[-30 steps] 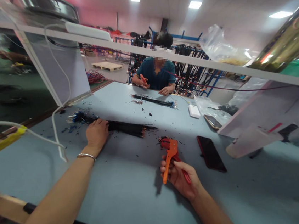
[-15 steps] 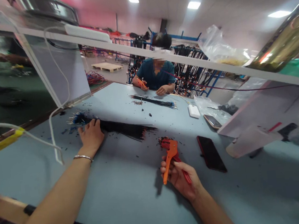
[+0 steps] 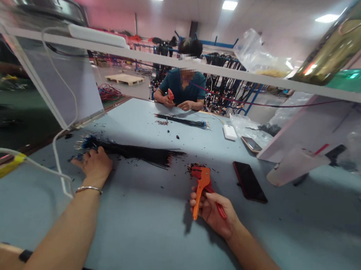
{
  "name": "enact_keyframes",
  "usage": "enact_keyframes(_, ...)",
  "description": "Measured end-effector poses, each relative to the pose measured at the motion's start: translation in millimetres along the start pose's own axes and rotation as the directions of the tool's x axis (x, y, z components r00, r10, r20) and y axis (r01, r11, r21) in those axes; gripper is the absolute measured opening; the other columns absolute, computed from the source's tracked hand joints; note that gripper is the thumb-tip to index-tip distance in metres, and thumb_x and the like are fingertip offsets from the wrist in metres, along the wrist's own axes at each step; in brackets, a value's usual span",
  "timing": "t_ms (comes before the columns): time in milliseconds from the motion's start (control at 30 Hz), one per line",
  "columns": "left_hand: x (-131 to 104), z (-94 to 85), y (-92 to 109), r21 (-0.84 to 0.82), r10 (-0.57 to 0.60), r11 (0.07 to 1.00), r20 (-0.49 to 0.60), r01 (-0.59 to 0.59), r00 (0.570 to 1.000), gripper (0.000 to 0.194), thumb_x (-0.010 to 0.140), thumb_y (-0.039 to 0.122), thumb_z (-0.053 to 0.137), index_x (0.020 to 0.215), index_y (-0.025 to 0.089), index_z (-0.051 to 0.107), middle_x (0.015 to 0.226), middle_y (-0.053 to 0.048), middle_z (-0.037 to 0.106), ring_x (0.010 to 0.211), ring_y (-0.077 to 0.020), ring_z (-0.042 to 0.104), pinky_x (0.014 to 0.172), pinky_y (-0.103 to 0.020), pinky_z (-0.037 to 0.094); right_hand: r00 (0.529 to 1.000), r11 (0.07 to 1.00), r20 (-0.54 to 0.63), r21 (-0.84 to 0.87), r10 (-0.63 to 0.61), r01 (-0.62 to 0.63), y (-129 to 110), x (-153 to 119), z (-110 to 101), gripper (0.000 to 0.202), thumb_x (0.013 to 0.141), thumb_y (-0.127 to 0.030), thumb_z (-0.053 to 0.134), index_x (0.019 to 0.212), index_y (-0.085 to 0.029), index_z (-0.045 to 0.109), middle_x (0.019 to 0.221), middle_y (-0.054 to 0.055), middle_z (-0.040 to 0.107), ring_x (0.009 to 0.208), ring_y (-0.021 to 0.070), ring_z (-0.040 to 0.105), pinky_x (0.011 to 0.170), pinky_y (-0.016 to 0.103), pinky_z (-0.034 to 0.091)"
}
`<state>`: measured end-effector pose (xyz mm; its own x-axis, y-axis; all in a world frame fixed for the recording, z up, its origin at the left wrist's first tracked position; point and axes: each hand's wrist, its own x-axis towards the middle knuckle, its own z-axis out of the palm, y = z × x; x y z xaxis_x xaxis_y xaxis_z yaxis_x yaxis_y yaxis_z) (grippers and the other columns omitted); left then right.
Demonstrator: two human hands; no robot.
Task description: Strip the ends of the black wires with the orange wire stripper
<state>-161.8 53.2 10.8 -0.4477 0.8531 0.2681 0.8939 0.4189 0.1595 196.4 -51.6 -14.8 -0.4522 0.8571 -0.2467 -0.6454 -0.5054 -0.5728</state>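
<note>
A thick bundle of black wires (image 3: pixel 140 153) lies across the table, with blue and bare metal ends at its left and reddish tips at its right. My left hand (image 3: pixel 96 164), a silver bangle on its wrist, rests at the near edge of the bundle's left end. Its thumb stretches out to the left and its fingers are apart; their tips partly hide among the wires. My right hand (image 3: pixel 216 212) grips an orange and red wire stripper (image 3: pixel 202 190) by its handles. Small black scraps (image 3: pixel 193 167) lie around the tool's head.
Across the table a co-worker (image 3: pixel 181 85) holds a red-orange tool beside a smaller wire bundle (image 3: pixel 183 121). To the right lie a dark phone (image 3: pixel 250 181), another phone (image 3: pixel 251 144) and a white box (image 3: pixel 229 132). A white cable (image 3: pixel 57 158) hangs at left; a shelf bar (image 3: pixel 160 60) crosses above.
My left hand has slid left along the bundle to its blue-ended side, its thumb now stretched out. My right hand still holds the wire stripper in much the same place. The view has shifted slightly.
</note>
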Motion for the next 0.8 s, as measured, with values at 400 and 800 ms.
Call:
enact_keyframes(400,9,-8.6,-1,-0.074,0.01,0.997,0.076,-0.004,0.997,0.037,0.083,0.015,0.042,0.115,0.003,0.054,0.123,-0.03,0.054,0.113,-0.0452,0.048,0.077,-0.065,0.04,1.0,1.0,0.026,0.007,-0.018,0.018,3,4,-2,0.026,0.074,-0.021,0.057,0.097,-0.011,0.067,0.087,0.008,0.072,0.079,0.0196,0.067,0.077,0.033,0.049)
enact_keyframes(800,16,2.2,-8,-0.387,-0.028,0.922,-0.087,-0.008,0.996,0.024,0.077,0.014,0.052,0.096,0.006,0.062,0.118,-0.024,0.06,0.111,-0.0444,0.049,0.077,-0.07,0.038,1.0,1.0,0.009,0.016,-0.009,0.009,2,4,-2,0.026,0.075,-0.02,0.058,0.097,-0.012,0.067,0.087,0.007,0.072,0.079,0.0195,0.067,0.077,0.034,0.05)
